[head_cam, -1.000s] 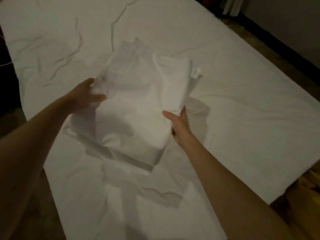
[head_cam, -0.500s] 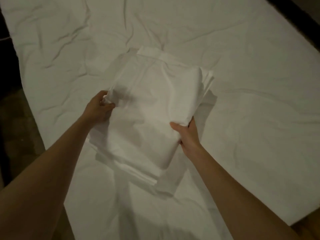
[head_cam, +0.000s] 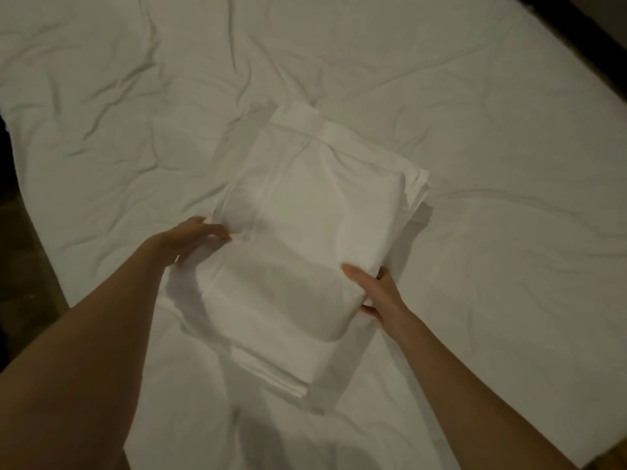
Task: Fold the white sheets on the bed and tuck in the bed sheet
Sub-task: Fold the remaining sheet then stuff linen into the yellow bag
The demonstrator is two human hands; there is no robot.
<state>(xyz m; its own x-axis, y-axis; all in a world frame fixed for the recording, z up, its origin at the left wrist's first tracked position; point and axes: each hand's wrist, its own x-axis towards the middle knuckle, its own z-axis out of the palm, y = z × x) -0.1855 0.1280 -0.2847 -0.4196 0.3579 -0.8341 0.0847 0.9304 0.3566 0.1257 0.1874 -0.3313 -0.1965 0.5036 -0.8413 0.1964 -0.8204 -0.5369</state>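
risk: if I let go unevenly, the stack slumps, layers splay
hands: left touching its edge, right gripping it

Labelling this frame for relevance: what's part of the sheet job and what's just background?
Job:
- folded white sheets, stacked on the bed
- wrinkled bed sheet under them
- left hand, fingers straight at the stack's left edge
- right hand, gripping its right edge

Background:
- dark floor beside the bed
- dark strip at top right
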